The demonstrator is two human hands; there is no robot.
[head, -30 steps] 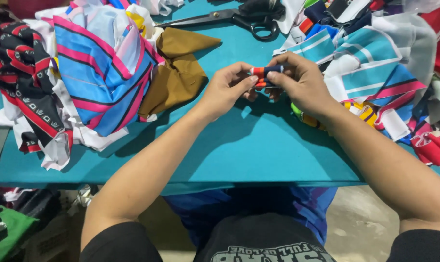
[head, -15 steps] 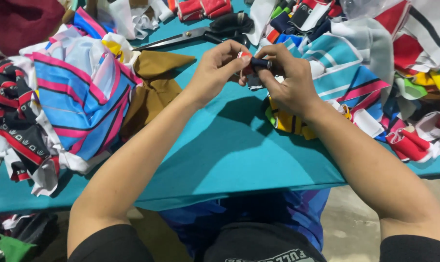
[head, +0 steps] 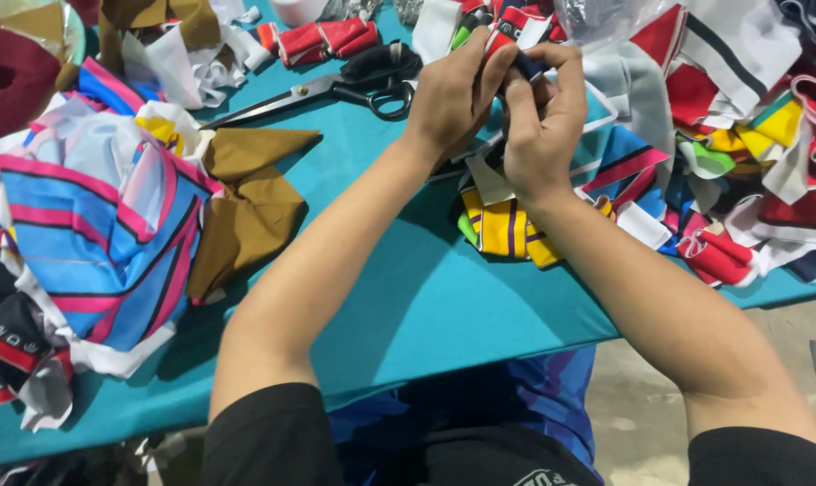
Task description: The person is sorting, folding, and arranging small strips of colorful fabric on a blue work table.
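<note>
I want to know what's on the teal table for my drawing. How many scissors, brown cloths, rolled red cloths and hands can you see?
Scissors: 1
Brown cloths: 2, one by the striped pile and one at the top edge
Rolled red cloths: 2, side by side
Hands: 2, left hand and right hand, both pinching a small cloth piece
Total: 7
</note>
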